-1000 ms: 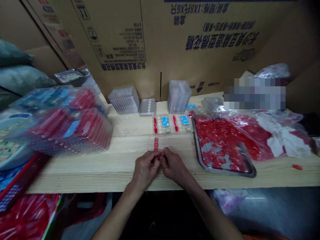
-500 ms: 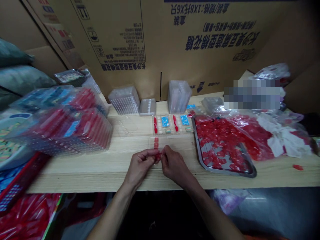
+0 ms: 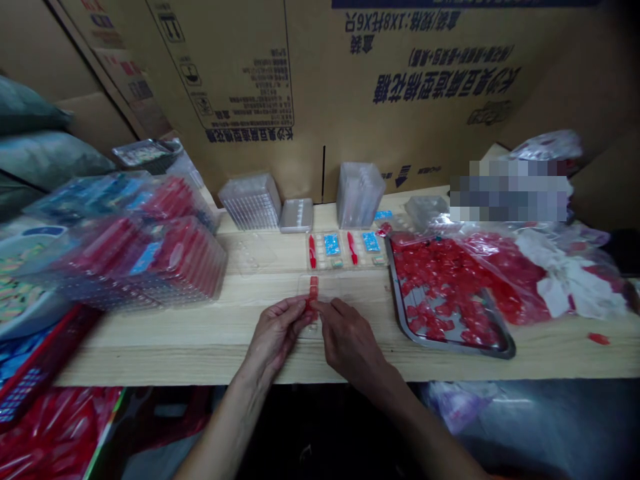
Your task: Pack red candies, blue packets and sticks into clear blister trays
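Observation:
My left hand (image 3: 280, 330) is closed, thumb and fingertips pinching a small glossy red jelly-like piece (image 3: 311, 311). Against the same piece from the other side press the thumb and index finger of my right hand (image 3: 353, 337), its other fingers curled. Both hands are low over a clear plastic tray (image 3: 330, 288), whose near part they partly hide. More red pieces (image 3: 313, 285) lie in a column in that tray. Just beyond are two filled clear trays (image 3: 324, 261), each with a red plastic utensil (image 3: 313, 251) and a blue packet (image 3: 332, 244).
A metal tray (image 3: 406, 327) of red pieces stands right, beside a plastic bag (image 3: 505, 280) of more. Left are stacked filled packs (image 3: 185, 267) and a red basket (image 3: 55, 353). Clear tray stacks (image 3: 251, 202) stand before a large carton (image 3: 320, 80).
My right index finger has straightened from a curled grip and now presses at the red piece. My left hand has shifted slightly; the view has moved a little.

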A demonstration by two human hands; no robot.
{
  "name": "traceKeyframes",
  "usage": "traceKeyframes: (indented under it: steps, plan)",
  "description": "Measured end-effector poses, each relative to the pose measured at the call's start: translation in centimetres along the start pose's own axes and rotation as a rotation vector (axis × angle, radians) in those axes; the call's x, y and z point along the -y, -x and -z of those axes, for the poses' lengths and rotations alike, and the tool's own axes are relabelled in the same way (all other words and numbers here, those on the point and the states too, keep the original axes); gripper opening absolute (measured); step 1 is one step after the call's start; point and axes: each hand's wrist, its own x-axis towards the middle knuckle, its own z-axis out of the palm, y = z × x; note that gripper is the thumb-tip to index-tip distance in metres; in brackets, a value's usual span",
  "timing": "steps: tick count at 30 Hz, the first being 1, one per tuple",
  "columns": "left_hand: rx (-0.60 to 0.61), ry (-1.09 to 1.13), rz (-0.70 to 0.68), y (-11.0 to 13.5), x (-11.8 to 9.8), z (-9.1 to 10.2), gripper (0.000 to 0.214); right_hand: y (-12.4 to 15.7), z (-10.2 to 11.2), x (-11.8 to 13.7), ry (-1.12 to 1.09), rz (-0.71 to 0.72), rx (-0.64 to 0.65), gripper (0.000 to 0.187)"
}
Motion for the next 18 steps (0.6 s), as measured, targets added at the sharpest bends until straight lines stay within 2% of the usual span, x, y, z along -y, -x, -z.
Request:
traceKeyframes:
  steps: [4, 8, 14, 16, 18]
  plan:
    - [0.012, 0.003, -0.003, 0.2, -0.1, -0.2, 0.035, -0.4, -0.2, -0.8, -0.210, 0.011, -0.055, 0.026]
    - [0.013, -0.030, -0.013, 0.4, 0.3, -0.4, 0.035, -1.1, 0.2, -1.9, -0.404, -0.011, -0.004, 0.023]
    - [-0.077, -0.111, -0.113, 0.3, 0.0, 0.2, 0.036, -0.9, 1.7, -1.8, -0.131, 0.241, 0.164, 0.039]
    - [-0.117, -0.241, -0.235, 0.3, -0.7, 0.9, 0.034, -0.3, 2.7, -3.0, -0.112, 0.180, 0.117, 0.039]
    - [-0.130, -0.460, -0.387, 0.6, -1.3, 1.6, 0.029, 0.4, 4.1, -5.4, -0.032, 0.004, -0.074, 0.033]
